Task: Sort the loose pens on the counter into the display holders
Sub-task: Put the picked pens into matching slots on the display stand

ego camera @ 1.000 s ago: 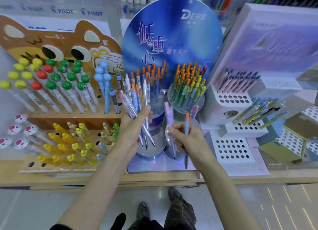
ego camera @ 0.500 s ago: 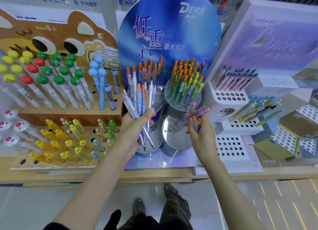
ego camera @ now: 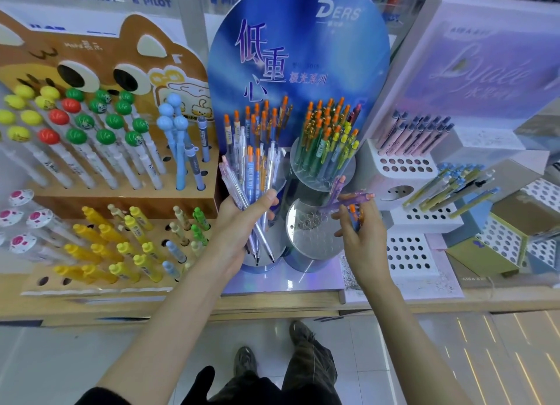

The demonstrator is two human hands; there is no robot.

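Observation:
My left hand (ego camera: 242,223) grips a fanned bunch of pens (ego camera: 247,180), clear, blue and lilac with orange tops, their tips pointing down over the blue stand's front left. My right hand (ego camera: 359,232) holds a purple pen (ego camera: 351,199) lying nearly level, plus an orange-capped pen (ego camera: 354,215) tucked in its fingers. It hovers over the right edge of the round clear holder (ego camera: 306,235) with empty holes. Behind it, a taller round holder (ego camera: 324,153) is packed with green, yellow and orange pens.
The blue DERS backboard (ego camera: 300,56) rises behind the holders. A brown cat-face rack (ego camera: 91,150) of ball-topped pens stands left. White perforated racks (ego camera: 409,253) with pink and blue pens stand right. The counter's wooden front edge (ego camera: 272,304) runs below.
My right hand moved right and up from in front of the round holder, and the purple pen swung from upright to nearly level. My left hand kept its bunch, barely shifting.

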